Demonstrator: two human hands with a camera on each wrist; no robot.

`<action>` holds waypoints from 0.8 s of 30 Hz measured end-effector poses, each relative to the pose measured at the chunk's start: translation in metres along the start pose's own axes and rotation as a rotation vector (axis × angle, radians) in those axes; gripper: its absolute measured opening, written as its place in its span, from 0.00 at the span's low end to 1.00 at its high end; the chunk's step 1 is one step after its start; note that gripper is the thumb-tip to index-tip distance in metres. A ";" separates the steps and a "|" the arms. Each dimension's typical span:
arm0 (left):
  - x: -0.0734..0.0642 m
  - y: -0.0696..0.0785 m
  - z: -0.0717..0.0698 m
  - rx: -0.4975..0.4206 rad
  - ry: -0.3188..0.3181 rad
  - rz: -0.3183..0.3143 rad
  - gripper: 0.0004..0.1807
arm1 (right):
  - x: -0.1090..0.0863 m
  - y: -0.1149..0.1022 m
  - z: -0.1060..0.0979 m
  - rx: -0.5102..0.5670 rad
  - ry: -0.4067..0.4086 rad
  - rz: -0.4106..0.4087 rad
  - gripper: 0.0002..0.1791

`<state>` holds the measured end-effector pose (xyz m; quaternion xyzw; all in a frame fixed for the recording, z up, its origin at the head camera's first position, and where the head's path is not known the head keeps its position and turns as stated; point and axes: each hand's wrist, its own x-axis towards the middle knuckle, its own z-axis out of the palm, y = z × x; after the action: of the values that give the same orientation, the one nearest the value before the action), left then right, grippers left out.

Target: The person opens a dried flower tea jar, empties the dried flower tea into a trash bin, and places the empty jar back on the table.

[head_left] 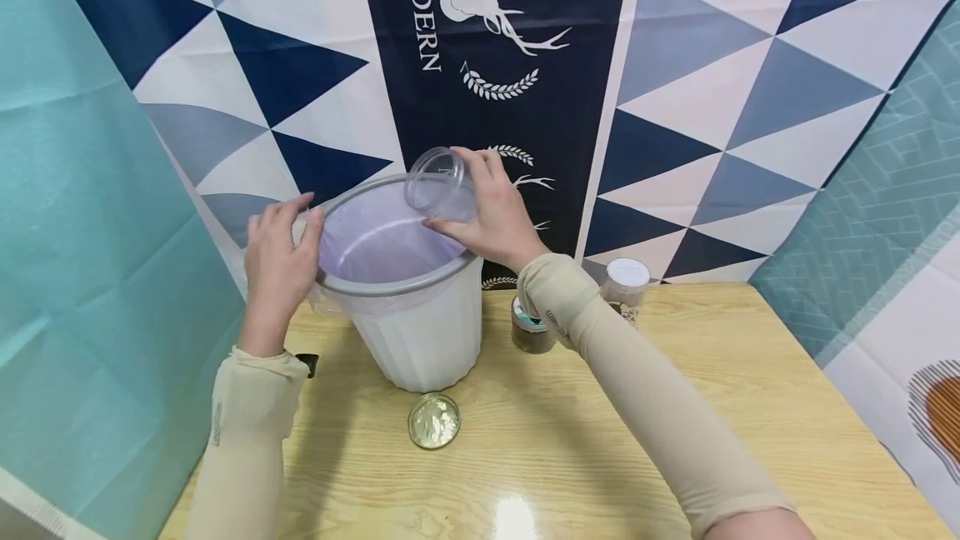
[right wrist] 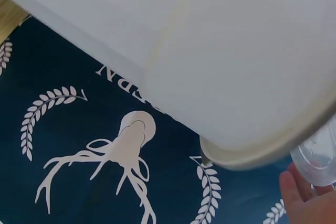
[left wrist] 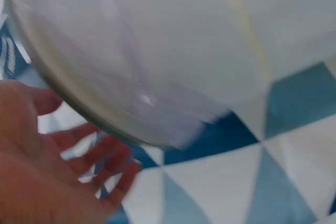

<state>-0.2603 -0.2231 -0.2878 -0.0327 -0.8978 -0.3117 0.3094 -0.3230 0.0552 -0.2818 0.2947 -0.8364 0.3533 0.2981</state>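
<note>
A white trash bin point(head_left: 420, 340) with a grey rim and a pale purple liner point(head_left: 375, 236) stands on the wooden table. Tilted over the bin's right side is a clear plastic jar point(head_left: 441, 190), its mouth facing left and no contents visible inside. My right hand point(head_left: 495, 211) grips that jar around its body, thumb below and fingers above. At the left rim, my left hand point(head_left: 281, 252) is beside the bin. Its spread, loosely bent fingers point(left wrist: 89, 150) lie along the outside of the rim in the left wrist view.
A round gold-toned lid point(head_left: 434, 421) lies in front of the bin. To the right stand a short jar point(head_left: 531, 332) with dark contents and a taller clear jar with a white lid point(head_left: 628, 273), partly behind my right sleeve. A patterned cloth point(head_left: 675, 107) hangs close behind.
</note>
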 end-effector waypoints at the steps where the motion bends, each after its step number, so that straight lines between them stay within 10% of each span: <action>1: -0.002 0.006 0.001 -0.032 0.032 0.060 0.25 | -0.002 0.000 -0.003 0.014 0.007 0.009 0.53; 10: -0.043 0.073 0.026 -0.084 0.033 0.488 0.28 | -0.033 -0.001 -0.033 0.136 0.031 0.021 0.52; 24: -0.113 0.112 0.070 -0.184 -0.070 0.645 0.45 | -0.094 -0.007 -0.071 0.257 0.014 0.059 0.51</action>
<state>-0.1784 -0.0774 -0.3358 -0.3537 -0.8193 -0.2760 0.3569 -0.2364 0.1320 -0.3048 0.3031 -0.7905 0.4681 0.2534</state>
